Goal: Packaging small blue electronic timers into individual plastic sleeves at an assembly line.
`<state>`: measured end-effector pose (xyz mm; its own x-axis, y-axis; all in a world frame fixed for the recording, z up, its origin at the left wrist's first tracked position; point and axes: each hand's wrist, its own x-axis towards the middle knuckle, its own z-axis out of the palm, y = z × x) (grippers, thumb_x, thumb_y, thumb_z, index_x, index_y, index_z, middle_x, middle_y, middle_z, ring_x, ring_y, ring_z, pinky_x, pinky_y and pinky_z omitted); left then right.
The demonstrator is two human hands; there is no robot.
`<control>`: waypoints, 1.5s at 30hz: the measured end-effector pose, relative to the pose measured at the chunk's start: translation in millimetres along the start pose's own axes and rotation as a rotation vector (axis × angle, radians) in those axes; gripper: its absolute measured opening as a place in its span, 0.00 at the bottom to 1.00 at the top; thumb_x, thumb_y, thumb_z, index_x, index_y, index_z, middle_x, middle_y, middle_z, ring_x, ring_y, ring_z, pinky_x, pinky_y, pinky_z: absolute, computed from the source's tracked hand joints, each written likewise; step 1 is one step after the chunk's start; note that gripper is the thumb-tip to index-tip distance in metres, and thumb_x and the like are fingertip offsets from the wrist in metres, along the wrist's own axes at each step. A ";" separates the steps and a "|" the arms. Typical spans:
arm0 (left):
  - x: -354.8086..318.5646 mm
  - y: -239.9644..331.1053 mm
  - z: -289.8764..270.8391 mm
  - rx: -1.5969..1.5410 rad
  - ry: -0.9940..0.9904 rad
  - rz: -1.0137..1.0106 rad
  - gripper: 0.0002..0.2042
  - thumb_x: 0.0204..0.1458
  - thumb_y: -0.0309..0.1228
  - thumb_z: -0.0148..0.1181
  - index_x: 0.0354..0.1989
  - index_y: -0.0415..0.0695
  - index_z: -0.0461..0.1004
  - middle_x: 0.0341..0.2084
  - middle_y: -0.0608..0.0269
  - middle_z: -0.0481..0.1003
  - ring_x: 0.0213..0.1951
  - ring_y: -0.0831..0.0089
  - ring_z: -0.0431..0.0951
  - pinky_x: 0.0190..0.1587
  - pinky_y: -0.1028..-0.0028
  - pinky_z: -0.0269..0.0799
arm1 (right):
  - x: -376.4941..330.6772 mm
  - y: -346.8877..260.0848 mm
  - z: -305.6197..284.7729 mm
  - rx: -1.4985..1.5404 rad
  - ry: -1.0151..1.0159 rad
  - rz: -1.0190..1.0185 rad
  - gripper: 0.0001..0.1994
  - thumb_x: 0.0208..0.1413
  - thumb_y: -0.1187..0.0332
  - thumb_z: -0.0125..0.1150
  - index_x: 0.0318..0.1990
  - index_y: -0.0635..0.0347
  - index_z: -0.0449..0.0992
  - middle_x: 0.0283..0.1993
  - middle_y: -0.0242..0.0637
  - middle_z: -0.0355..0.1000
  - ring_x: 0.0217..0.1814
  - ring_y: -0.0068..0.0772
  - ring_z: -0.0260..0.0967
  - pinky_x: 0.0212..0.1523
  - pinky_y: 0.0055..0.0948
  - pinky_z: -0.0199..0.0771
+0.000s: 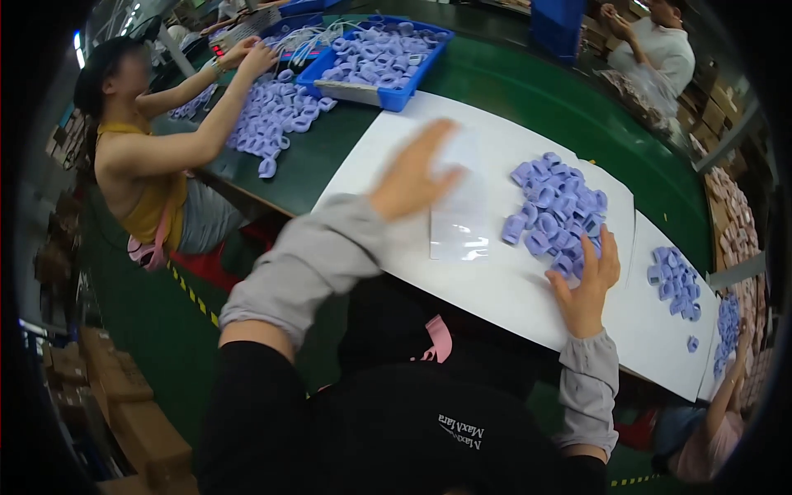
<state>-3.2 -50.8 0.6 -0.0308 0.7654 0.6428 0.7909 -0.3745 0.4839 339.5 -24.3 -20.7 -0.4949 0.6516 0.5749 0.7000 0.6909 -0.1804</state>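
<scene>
My left hand [415, 171], smeared by motion, is over the white sheet [379, 214] beside the upper end of a clear plastic bag [459, 223]. Its thumb stands away from its fingers, and nothing shows between them. The bag lies flat. To its right is a heap of small lavender ring-shaped pieces [554, 200], a few with a small grey window. At the heap's near right edge my right hand [590, 285] is open, thumb and fingers apart, fingertips against the outer pieces. Whether it touches one or more is partly hidden.
A blue bin [400, 101] full of lavender pieces stands at the back, with white cables [318, 37] beside it. A co-worker [157, 140] handles pieces at the left. Smaller heaps [675, 282] lie to the right, near another person [714, 421]. A third person [656, 49] stands across the green belt [511, 99].
</scene>
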 end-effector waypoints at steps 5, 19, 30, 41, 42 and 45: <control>-23.5 -173.7 -134.3 0.854 0.244 -0.091 0.20 0.46 0.35 0.66 0.47 0.41 0.75 0.43 0.46 0.76 0.46 0.49 0.75 0.50 0.63 0.70 | -3.3 8.8 13.7 0.084 0.180 -0.081 0.25 0.45 0.70 0.67 0.54 0.53 0.70 0.64 0.49 0.61 0.66 0.51 0.55 0.61 0.49 0.51; -84.8 -321.2 -208.3 0.718 0.131 -0.709 0.34 0.50 0.55 0.59 0.55 0.36 0.71 0.53 0.42 0.72 0.55 0.50 0.71 0.59 0.65 0.63 | 56.4 -38.2 6.9 0.291 0.098 -0.140 0.21 0.41 0.76 0.64 0.47 0.54 0.75 0.59 0.43 0.65 0.56 0.46 0.64 0.53 0.43 0.59; -40.9 -158.7 -85.9 -0.023 0.587 -0.699 0.18 0.54 0.38 0.61 0.48 0.40 0.73 0.44 0.51 0.71 0.51 0.63 0.69 0.53 0.69 0.64 | 95.1 -97.3 32.6 0.267 -0.294 -0.242 0.17 0.44 0.74 0.65 0.45 0.59 0.75 0.55 0.42 0.68 0.57 0.43 0.65 0.57 0.49 0.57; -58.6 -70.4 -102.8 0.466 0.006 -0.560 0.10 0.45 0.34 0.67 0.26 0.41 0.76 0.20 0.60 0.72 0.24 0.64 0.70 0.27 0.66 0.64 | 96.9 -128.3 81.0 0.019 -0.387 -0.243 0.21 0.50 0.68 0.61 0.53 0.58 0.71 0.59 0.44 0.65 0.63 0.43 0.61 0.65 0.57 0.47; -57.3 -66.3 -99.2 0.330 0.044 -0.523 0.09 0.47 0.33 0.67 0.27 0.40 0.75 0.19 0.62 0.71 0.21 0.69 0.68 0.25 0.69 0.62 | 101.2 -129.8 79.1 0.007 -0.367 -0.256 0.21 0.50 0.67 0.61 0.53 0.58 0.71 0.57 0.45 0.66 0.61 0.45 0.62 0.65 0.54 0.49; -49.0 -46.8 -86.8 -0.200 0.037 -0.623 0.09 0.51 0.32 0.64 0.30 0.39 0.75 0.18 0.66 0.70 0.18 0.78 0.64 0.21 0.76 0.58 | 116.5 -134.1 81.9 0.254 -0.346 -0.197 0.20 0.54 0.66 0.59 0.55 0.59 0.70 0.52 0.44 0.70 0.55 0.43 0.66 0.60 0.44 0.58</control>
<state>-91.7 -116.3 -2.0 -0.4702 0.8534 0.2250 0.4895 0.0400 0.8711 145.8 -15.3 5.1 -0.7784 0.5365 0.3259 0.4487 0.8386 -0.3089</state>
